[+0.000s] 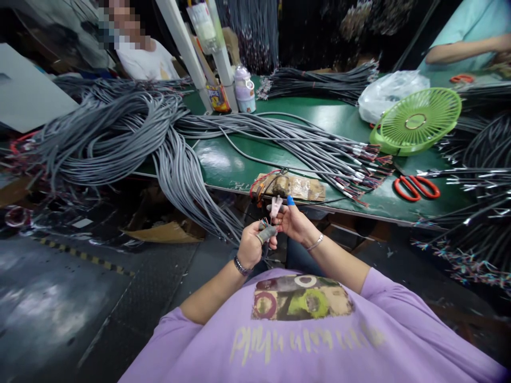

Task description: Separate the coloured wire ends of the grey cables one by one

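Observation:
My left hand [250, 244] is closed around the end of a grey cable, its thumb in a grey finger cover [267, 233]. Small coloured wires [263, 222] fan out above that thumb. Close beside it, my right hand [294, 222] has its fingers pinched together, with a blue cover [290, 200] on the thumb tip. A thin reddish wire runs from these fingers toward the left hand. At the right fingertips is a pale pinkish piece [276, 205]; I cannot tell whether it is a finger cover or a wrap. Both hands are just off the table's front edge.
Grey cables [107, 133] are heaped on the green table [217, 159] and hang over its edge. A taped cardboard piece with wires [303, 187] lies ahead of my hands. Orange-handled scissors [415, 188], a green fan [417, 119] and black cables are rightward. Two people sit across.

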{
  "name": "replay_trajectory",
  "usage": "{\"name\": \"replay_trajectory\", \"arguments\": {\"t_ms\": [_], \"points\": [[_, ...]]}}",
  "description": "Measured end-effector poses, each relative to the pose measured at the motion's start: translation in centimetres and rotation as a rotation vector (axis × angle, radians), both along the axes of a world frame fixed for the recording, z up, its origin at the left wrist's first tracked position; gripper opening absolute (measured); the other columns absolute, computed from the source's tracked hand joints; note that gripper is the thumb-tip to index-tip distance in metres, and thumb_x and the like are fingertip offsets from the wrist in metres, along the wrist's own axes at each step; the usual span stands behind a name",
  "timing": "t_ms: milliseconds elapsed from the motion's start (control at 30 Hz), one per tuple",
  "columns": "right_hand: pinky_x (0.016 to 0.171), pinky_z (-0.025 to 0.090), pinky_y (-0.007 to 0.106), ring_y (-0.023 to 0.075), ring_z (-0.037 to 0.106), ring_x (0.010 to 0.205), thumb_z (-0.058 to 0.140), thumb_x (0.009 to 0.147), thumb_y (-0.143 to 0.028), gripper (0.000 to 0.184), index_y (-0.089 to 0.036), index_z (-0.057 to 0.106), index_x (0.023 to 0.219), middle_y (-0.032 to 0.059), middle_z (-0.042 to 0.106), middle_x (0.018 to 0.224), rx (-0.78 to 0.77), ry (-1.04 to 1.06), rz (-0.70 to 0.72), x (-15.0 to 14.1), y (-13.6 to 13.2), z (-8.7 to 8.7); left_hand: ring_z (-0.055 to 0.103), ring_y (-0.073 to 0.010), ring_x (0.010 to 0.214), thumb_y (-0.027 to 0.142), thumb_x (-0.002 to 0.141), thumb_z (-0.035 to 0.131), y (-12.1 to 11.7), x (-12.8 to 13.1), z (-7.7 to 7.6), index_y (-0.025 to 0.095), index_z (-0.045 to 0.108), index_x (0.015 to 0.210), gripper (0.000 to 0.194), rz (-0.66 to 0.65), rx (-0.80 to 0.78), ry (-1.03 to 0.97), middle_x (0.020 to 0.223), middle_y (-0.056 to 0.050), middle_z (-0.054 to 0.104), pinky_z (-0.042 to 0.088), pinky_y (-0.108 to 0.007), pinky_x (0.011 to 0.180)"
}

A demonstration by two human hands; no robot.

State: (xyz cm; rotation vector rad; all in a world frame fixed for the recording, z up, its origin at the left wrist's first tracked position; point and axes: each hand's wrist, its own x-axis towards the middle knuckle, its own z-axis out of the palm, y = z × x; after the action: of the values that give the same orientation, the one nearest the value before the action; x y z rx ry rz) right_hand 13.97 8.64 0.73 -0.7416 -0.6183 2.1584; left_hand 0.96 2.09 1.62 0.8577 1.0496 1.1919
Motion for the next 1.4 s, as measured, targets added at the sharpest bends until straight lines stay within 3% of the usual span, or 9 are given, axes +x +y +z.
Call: {"name": "replay_trajectory", "arguments": {"t_ms": [267, 467, 567, 733, 900, 1100, 1233, 1333, 1400], "points": [[0.055, 0.047, 0.02, 0.008, 0.051, 0.055, 0.069, 0.074, -0.033, 0.019, -0.016, 0.06, 0.075, -0.0018, 0.058, 0.064, 0.047, -0.077, -0.087, -0.1, -0.4, 0.7, 0.054, -0.0089, 0.045, 0.033, 0.07, 0.068, -0.5, 0.6, 0.1, 0.015, 0.06, 0.068, 0.02, 0.192, 0.065, -0.013, 0.053, 0.002, 0.06, 0.047, -0.022, 0.046], [0.053, 0.048, 0.021, 0.0094, 0.055, 0.055, 0.053, 0.086, -0.048, 0.035, -0.015, 0.064, 0.085, 0.0017, 0.062, 0.067, -0.078, -0.006, -0.026, -0.1, 0.0, 0.7, 0.055, -0.0087, 0.044, 0.033, 0.07, 0.068, 0.2, 0.7, 0.3, 0.015, 0.059, 0.071, 0.02, 0.235, 0.047, -0.038, 0.054, 0.002, 0.061, 0.047, -0.021, 0.046], [0.052, 0.048, 0.021, 0.0087, 0.054, 0.053, 0.052, 0.087, -0.047, 0.036, -0.014, 0.064, 0.085, 0.001, 0.061, 0.063, -0.107, 0.019, -0.054, -0.4, 0.5, 0.7, 0.055, -0.0088, 0.044, 0.033, 0.069, 0.069, 0.5, 0.8, 0.1, 0.014, 0.059, 0.071, 0.022, 0.241, 0.037, -0.049, 0.054, 0.002, 0.061, 0.048, -0.021, 0.046], [0.047, 0.045, 0.021, 0.009, 0.052, 0.049, 0.054, 0.085, -0.048, 0.036, -0.014, 0.063, 0.078, -0.0005, 0.059, 0.058, -0.066, 0.063, -0.12, -1.0, 0.6, 0.2, 0.055, -0.0093, 0.043, 0.034, 0.067, 0.07, 1.0, 1.0, -0.2, 0.014, 0.058, 0.07, 0.024, 0.219, -0.005, -0.041, 0.052, 0.001, 0.061, 0.047, -0.021, 0.043], [0.041, 0.042, 0.024, 0.0112, 0.049, 0.044, 0.049, 0.083, -0.059, 0.045, -0.016, 0.06, 0.078, 0.0004, 0.059, 0.059, -0.024, 0.064, -0.044, -1.3, 0.3, -0.2, 0.054, -0.0094, 0.041, 0.035, 0.067, 0.07, 1.1, 1.1, -0.3, 0.014, 0.057, 0.068, 0.025, 0.193, -0.026, -0.028, 0.051, 0.001, 0.06, 0.046, -0.02, 0.042], [0.05, 0.046, 0.023, 0.0097, 0.054, 0.053, 0.045, 0.083, -0.063, 0.05, -0.015, 0.061, 0.079, 0.0025, 0.061, 0.068, -0.077, 0.023, -0.065, -0.5, -0.4, -0.4, 0.055, -0.0103, 0.043, 0.034, 0.069, 0.069, 0.4, 0.8, -0.3, 0.014, 0.057, 0.068, 0.023, 0.18, 0.026, -0.02, 0.052, 0.001, 0.061, 0.048, -0.021, 0.043], [0.056, 0.046, 0.024, 0.0096, 0.054, 0.057, 0.052, 0.078, -0.064, 0.052, -0.014, 0.062, 0.075, 0.0031, 0.06, 0.069, 0.036, -0.101, 0.024, 0.6, -2.0, -0.9, 0.055, -0.0097, 0.044, 0.035, 0.071, 0.068, -0.6, 0.5, -0.9, 0.014, 0.058, 0.071, 0.023, 0.179, 0.045, 0.012, 0.053, 0.001, 0.062, 0.048, -0.022, 0.046], [0.055, 0.042, 0.022, 0.0073, 0.048, 0.054, 0.07, 0.069, -0.051, 0.038, -0.014, 0.062, 0.074, -0.0014, 0.056, 0.062, 0.22, -0.257, -0.013, 1.0, -3.2, -1.1, 0.057, -0.0107, 0.047, 0.035, 0.073, 0.067, -1.1, 0.1, -1.4, 0.014, 0.059, 0.072, 0.022, 0.149, 0.071, 0.051, 0.055, 0.0, 0.063, 0.049, -0.023, 0.049], [0.054, 0.039, 0.021, 0.0066, 0.045, 0.053, 0.076, 0.065, -0.043, 0.032, -0.014, 0.062, 0.072, -0.0028, 0.056, 0.06, 0.34, -0.351, -0.044, 1.1, -3.5, -0.9, 0.059, -0.0119, 0.049, 0.035, 0.073, 0.068, -1.3, -0.2, -1.6, 0.014, 0.06, 0.073, 0.022, 0.061, 0.076, 0.099, 0.057, -0.001, 0.065, 0.049, -0.024, 0.051]]}}
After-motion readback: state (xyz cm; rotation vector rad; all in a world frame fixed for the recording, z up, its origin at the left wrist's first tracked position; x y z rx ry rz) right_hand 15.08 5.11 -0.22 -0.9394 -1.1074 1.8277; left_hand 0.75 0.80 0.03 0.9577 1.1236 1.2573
